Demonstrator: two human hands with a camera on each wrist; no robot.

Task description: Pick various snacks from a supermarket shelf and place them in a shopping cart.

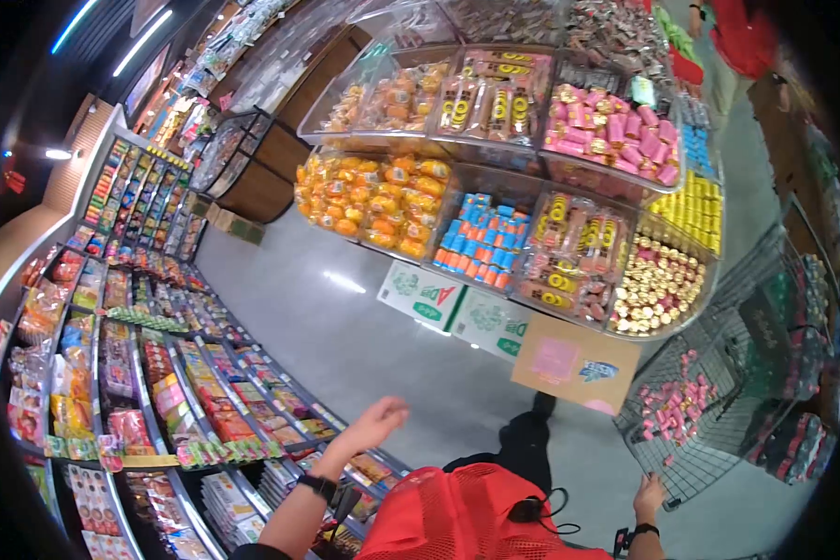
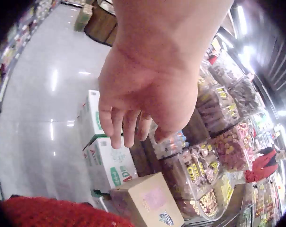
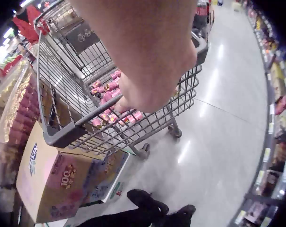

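My left hand [image 1: 378, 422] is raised in the air over the aisle floor, between the snack shelves and the candy display. In the left wrist view its fingers [image 2: 129, 126] hang relaxed and hold nothing. My right hand [image 1: 651, 493] is low at the right and grips the grey handle [image 3: 72, 130] of a wire shopping cart [image 1: 719, 373]. In the right wrist view the right hand's fingers [image 3: 133, 97] curl round that bar. Several pink packets [image 1: 672, 406] lie in the cart's basket [image 3: 110, 85]. I wear a red mesh vest [image 1: 467, 523].
Shelves of snack packets [image 1: 159, 373] run along the left. A tiered display of candy bins [image 1: 532, 187] stands ahead, with white-and-green cartons [image 1: 420, 294] and a brown cardboard box [image 1: 574, 364] at its foot. Grey floor [image 1: 299, 308] lies between. A person in red [image 1: 742, 33] stands far right.
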